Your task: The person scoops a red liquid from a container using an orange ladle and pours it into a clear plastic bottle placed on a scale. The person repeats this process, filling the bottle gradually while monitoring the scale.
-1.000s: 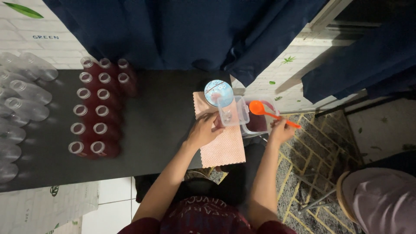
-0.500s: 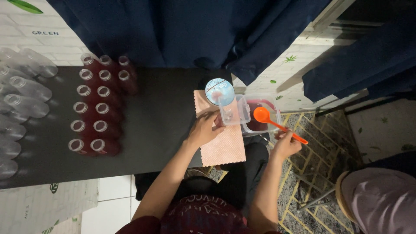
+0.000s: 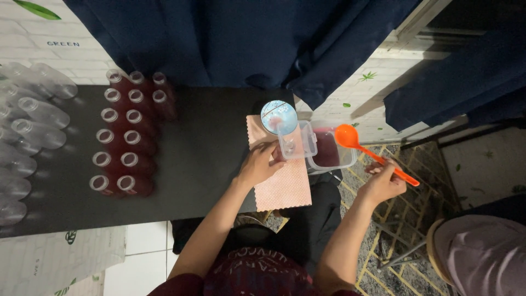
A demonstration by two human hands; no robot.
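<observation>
Two hands are at work: the right hand [image 3: 382, 183] grips the handle of an orange ladle [image 3: 368, 152], whose bowl has drifted from above the clear tub of dark red liquid [image 3: 329, 151] toward its far right edge, so a scoop looks finished or about to start again. The left hand [image 3: 262, 164] rests closed around a small clear bottle [image 3: 280, 149] on the pink cloth [image 3: 282, 183], with a blue funnel [image 3: 278, 117] just beyond its fingers on the counter [image 3: 203, 148].

A small dark printed sign [image 3: 65, 43] sits on the white brick wall [image 3: 33, 33] (top left, above the black table [image 3: 208, 153]).
</observation>
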